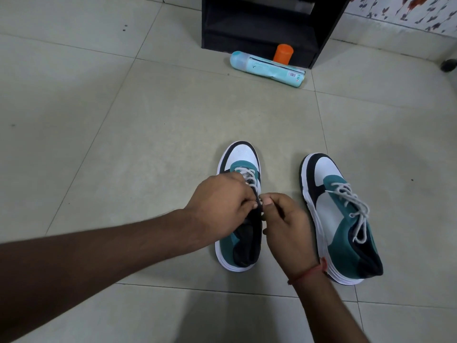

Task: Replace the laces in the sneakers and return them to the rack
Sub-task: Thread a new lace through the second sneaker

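Both forearms reach down — left hand [220,204] and right hand [284,219] meet over the left sneaker [238,209], fingers curled, pinching its lace [248,178].

teal-white-black sneakers [341,219], orange bottle [283,53]

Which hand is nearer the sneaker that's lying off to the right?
Right. The right hand works over the left sneaker, just beside the right sneaker. The left hand is on the far side of the right hand, farther away.
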